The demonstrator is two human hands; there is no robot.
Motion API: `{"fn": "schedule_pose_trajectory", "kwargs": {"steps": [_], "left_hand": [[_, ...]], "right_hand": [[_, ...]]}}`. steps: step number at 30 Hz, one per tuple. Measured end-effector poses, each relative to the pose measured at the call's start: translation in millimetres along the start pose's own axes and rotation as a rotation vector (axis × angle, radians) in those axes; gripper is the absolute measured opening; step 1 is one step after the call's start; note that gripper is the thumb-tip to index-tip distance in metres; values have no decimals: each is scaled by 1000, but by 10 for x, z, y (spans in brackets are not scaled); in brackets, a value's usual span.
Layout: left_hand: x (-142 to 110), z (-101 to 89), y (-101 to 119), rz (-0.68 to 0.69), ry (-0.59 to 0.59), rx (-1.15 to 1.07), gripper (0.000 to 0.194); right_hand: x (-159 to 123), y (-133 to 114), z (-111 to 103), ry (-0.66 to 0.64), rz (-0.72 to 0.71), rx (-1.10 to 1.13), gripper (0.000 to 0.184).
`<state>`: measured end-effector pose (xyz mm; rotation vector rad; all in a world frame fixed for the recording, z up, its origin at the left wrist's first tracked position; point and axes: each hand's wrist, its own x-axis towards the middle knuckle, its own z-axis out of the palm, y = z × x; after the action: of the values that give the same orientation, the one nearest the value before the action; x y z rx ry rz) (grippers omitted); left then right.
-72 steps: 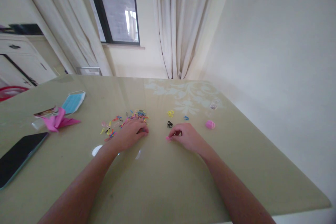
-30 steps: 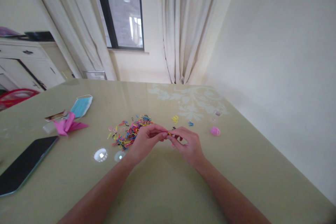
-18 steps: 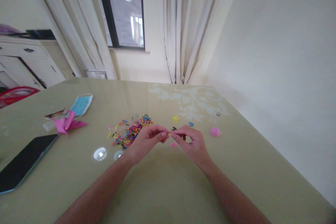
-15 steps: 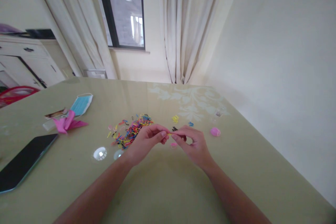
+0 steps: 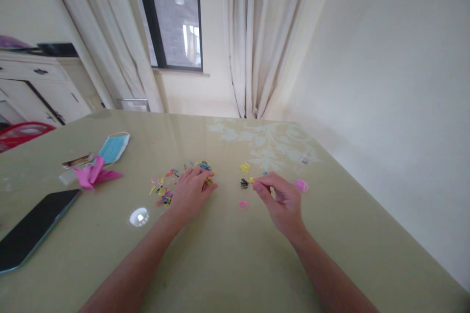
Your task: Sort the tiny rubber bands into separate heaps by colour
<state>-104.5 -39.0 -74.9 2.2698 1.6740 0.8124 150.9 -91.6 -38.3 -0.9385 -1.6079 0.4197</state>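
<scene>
My left hand (image 5: pixel 190 191) rests over the pile of small coloured elastic bands (image 5: pixel 166 199), with its fingers apart. Much of the pile is hidden under it; bands show at its edges and between thumb and forefinger. Between thumb and forefinger, my right hand (image 5: pixel 282 200) pinches a small yellow elastic band (image 5: pixel 251 180). Close to those fingertips lies a little group of black bands (image 5: pixel 244 184). Beyond that is a group of yellow bands (image 5: pixel 245 167), and nearer me a pink band (image 5: pixel 243 204). Some blue bands (image 5: pixel 265 173) are partly covered by my right hand.
A round pink item (image 5: pixel 301 186) lies right of my right hand. On the left are a dark phone (image 5: pixel 40 227), a folded pink paper shape (image 5: pixel 96 174) and a blue face mask (image 5: pixel 114 148). The table (image 5: pixel 235 264) meets a wall on the right.
My hands were together, both at a yellow band. The left has moved left onto the pile and spread its fingers; the right has shifted slightly right, still pinching the yellow band.
</scene>
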Motion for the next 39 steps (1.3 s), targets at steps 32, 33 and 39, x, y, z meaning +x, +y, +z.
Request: {"fn": "schedule_pose_trajectory", "kwargs": {"steps": [32, 33, 39], "left_hand": [[126, -91, -77, -172, 195, -419, 27], [114, -94, -43, -162, 190, -475, 27], [-62, -202, 378, -24, 208, -816, 21]], "right_hand": [[80, 553, 58, -182, 169, -439, 30], [76, 522, 67, -170, 159, -411, 29], [21, 282, 147, -134, 60, -172, 21]]}}
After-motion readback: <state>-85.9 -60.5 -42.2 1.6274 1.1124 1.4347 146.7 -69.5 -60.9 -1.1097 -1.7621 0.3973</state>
